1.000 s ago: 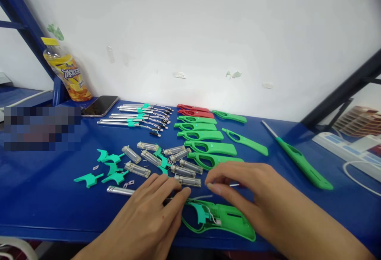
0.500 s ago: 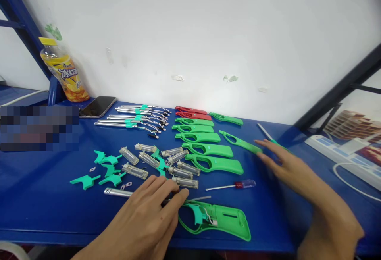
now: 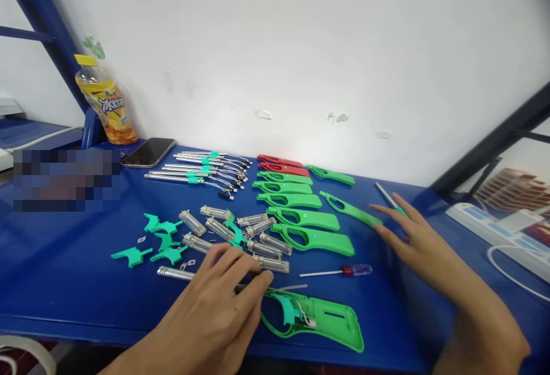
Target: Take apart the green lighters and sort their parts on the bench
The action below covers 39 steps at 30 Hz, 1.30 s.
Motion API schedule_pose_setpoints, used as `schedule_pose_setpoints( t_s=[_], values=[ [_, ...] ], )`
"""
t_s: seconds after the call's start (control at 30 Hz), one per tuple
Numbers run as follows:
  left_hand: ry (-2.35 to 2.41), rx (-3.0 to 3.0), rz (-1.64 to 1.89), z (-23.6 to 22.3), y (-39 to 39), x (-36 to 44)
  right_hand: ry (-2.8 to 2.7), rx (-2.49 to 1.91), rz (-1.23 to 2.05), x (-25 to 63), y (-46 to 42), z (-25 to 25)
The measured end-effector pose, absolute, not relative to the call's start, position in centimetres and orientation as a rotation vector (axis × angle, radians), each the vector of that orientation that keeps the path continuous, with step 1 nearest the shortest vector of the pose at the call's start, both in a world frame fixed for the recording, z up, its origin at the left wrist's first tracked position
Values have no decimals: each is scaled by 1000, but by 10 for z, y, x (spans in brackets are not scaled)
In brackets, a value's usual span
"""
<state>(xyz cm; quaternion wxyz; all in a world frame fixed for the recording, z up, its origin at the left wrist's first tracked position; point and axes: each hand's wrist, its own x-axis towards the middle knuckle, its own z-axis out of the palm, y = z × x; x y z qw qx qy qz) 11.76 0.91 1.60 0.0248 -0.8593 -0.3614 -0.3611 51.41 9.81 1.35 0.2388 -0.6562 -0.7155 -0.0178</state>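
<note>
My left hand (image 3: 223, 297) presses down, fingers closed, on a green lighter shell half (image 3: 339, 318) at the table's front edge. A silver metal tube (image 3: 175, 273) sticks out to its left, and a teal trigger (image 3: 287, 309) and white wires lie in the shell. What the fingertips pinch is partly hidden. My right hand (image 3: 415, 237) is open, fingers spread. Its thumb is at the near end of another green shell half (image 3: 353, 210); whether they touch I cannot tell. Beyond its fingers lies a metal tube with a teal part (image 3: 389, 196).
Clear fuel tanks (image 3: 220, 229), teal triggers (image 3: 131, 256) and wired metal tubes (image 3: 184, 174) lie left. Green shells (image 3: 333, 242) and red shells (image 3: 281, 168) are stacked in a row. A screwdriver (image 3: 356, 270), phone (image 3: 150, 152), drink bottle (image 3: 109, 106) and power strip (image 3: 494, 237) surround them.
The camera view has shifted slightly, moving the table's things a little right. My right hand's fingers have spread wider near the green shell half. My left hand stays on its shell.
</note>
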Motion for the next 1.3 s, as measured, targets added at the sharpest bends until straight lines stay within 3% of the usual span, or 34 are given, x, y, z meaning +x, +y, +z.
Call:
schedule_pose_setpoints(
  t_s=[0.17, 0.37, 0.53, 0.77, 1.3],
  values=[
    [-1335, -2460, -1253, 29, 25, 99, -1952, -1613, -110, 467, 82, 51],
    [-1469, -2575, -1011, 35, 42, 55, -2318, -1260, 333, 380, 64, 74],
    [-1469, -2820, -795, 29, 42, 41, -2486, -1322, 465, 332, 55, 65],
    [-1482, -2947, -744, 21, 47, 44, -2537, -1536, 576, 319, 56, 66],
    [-1472, -2989, -703, 26, 48, 51, -2540, -1486, 444, 316, 57, 58]
  ],
)
